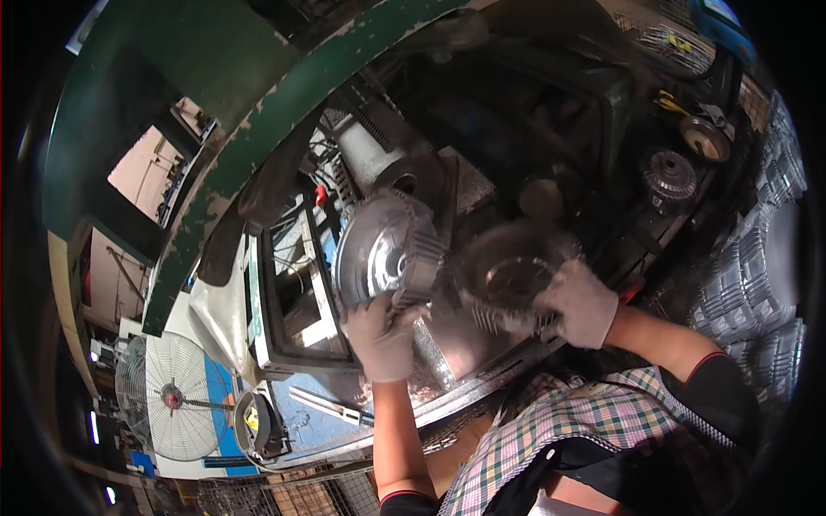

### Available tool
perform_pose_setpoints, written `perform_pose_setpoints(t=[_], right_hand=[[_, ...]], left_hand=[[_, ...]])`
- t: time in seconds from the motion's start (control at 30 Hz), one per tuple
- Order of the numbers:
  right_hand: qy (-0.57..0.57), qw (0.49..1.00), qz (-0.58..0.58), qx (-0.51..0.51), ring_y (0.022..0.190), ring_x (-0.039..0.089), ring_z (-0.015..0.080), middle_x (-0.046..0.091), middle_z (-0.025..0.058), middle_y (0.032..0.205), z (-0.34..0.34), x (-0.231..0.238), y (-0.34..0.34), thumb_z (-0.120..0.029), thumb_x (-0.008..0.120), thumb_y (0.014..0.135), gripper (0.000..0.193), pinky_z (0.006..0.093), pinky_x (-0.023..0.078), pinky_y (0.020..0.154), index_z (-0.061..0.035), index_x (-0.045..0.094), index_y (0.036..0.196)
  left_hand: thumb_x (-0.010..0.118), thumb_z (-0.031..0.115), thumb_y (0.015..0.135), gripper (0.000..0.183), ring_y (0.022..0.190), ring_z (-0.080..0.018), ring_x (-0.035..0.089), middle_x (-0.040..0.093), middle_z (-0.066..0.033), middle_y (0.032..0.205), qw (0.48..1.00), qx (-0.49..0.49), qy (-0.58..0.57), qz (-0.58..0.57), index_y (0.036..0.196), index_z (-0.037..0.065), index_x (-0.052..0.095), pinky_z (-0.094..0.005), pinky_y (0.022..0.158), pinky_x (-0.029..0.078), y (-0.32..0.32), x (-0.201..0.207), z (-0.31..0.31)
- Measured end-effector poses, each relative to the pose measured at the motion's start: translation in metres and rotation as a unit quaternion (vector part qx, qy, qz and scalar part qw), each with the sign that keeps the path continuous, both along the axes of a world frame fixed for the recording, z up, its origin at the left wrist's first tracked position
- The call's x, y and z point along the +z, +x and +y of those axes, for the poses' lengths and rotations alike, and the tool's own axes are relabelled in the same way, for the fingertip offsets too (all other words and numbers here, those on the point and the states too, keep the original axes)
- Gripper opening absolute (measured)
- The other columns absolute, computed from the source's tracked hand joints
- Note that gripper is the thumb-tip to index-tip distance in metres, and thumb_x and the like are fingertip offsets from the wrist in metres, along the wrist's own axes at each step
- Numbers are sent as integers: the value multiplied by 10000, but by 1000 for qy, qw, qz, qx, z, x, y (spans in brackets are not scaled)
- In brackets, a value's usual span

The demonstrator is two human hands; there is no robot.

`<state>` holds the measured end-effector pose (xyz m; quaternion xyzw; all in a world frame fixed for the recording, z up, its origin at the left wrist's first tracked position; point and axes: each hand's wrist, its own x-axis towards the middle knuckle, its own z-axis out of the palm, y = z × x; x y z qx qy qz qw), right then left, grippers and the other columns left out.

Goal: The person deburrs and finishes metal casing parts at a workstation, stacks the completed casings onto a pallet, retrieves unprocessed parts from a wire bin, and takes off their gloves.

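Observation:
Both of my hands wear pale work gloves. My left hand (pixel 380 340) is closed on the lower edge of a shiny round metal housing (pixel 379 245) with fins along its side; its bright dished face is tilted up to the left. My right hand (pixel 581 303) grips the right rim of a second round finned metal housing (pixel 509 273), darker and blurred by motion. The two housings are close side by side above the machine's metal bed (pixel 465 344). Fingers under both parts are hidden.
A green machine frame (pixel 258 120) with chipped paint arches overhead. Calipers (pixel 331 406) lie on the blue bench at lower left, near a caged fan (pixel 172 396). Another finned housing (pixel 669 176) stands at the right. Stacked grey metal parts (pixel 744 267) line the far right.

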<state>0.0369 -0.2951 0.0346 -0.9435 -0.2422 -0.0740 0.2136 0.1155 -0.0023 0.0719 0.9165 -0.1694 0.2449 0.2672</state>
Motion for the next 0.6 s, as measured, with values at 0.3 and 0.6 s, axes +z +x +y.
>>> perform_pose_setpoints(t=[0.3, 0.6], right_hand=[[-106, 991, -50, 70, 1179, 525, 258, 650, 101, 1071, 22, -30, -3, -212, 549, 824, 319, 503, 279, 1101, -104, 652, 1106], [-2, 998, -63, -11, 1277, 449, 233, 591, 43, 1230, 9, -6, -23, -358, 667, 805, 433, 501, 245, 1113, -118, 629, 1164]], left_hand=[[718, 524, 668, 471, 789, -291, 584, 652, -63, 782, 964, -54, 168, -197, 916, 126, 686, -429, 839, 383, 113, -20, -46], [684, 568, 687, 558, 1005, -298, 576, 673, -92, 916, 959, -42, 243, -138, 1051, 145, 676, -463, 977, 336, 167, -22, -39]])
